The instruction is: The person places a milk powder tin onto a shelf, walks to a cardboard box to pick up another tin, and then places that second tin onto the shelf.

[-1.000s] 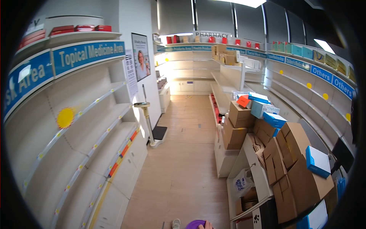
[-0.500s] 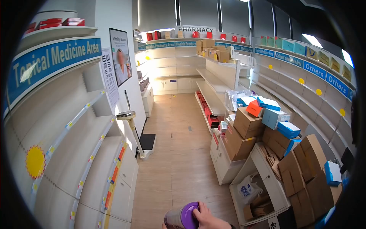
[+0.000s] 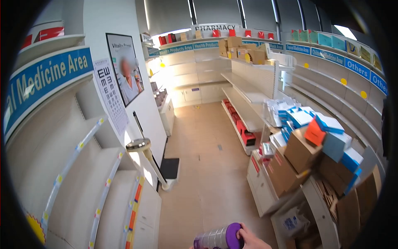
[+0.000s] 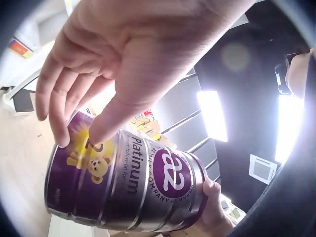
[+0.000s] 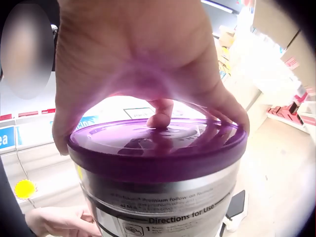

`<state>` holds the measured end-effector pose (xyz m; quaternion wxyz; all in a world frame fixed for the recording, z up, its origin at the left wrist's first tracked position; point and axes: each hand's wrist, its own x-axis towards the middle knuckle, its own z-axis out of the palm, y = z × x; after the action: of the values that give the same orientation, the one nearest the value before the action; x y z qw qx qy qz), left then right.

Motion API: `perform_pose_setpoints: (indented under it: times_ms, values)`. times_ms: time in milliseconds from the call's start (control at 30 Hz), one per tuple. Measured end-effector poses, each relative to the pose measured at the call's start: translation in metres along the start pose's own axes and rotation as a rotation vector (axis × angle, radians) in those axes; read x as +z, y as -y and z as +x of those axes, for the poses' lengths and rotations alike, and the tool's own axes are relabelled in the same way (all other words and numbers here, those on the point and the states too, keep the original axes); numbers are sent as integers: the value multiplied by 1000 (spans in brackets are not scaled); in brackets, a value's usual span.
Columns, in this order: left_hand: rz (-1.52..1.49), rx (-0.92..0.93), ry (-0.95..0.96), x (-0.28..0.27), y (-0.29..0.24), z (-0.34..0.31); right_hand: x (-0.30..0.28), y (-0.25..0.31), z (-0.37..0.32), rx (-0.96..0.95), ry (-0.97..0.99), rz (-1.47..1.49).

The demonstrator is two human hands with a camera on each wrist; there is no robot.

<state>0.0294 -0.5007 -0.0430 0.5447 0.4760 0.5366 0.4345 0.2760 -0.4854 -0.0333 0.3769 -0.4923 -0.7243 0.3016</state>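
Note:
A silver and purple tin (image 3: 213, 238) with a purple lid lies tilted at the bottom of the head view. The right hand (image 3: 252, 239) grips its lid end. In the left wrist view the left hand (image 4: 123, 59) holds the tin (image 4: 131, 185) near its other end, thumb and fingertips on the purple band; the right hand (image 4: 215, 210) shows behind the lid end. The right wrist view has the right hand (image 5: 143, 59) spread over the purple lid (image 5: 158, 148), thumb and fingers at its rim. Part of the left hand (image 5: 61, 220) is low beside the tin.
Shelves (image 3: 89, 166) line the left, with a scale (image 3: 139, 144) beyond them. Cartons (image 3: 300, 149) and blue-white boxes (image 3: 329, 122) are piled on the right counter. A middle shelf unit (image 3: 248, 89) stands farther back. Wooden floor (image 3: 199, 186) runs between the two sides.
The tin and right hand have come up into the head view and shifted right. The view has turned and moved forward, so the scale and the right-hand cartons look nearer.

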Motion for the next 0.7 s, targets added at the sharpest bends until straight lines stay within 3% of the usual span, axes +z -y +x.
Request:
perform_pose_setpoints:
  times_ms: [167, 267, 500, 700]
  values:
    - [320, 76, -192, -7, -25, 116, -19, -7, 122, -122, -117, -33]
    - [486, 62, -189, -11, -70, 152, -22, -20, 157, -31, -76, 125]
    - [438, 66, -192, -22, -81, 258, -40, -58, 253, -170, -32, -6]
    - [445, 43, -150, -13, -87, 358, -45, -105, 324, -20, 60, 27]
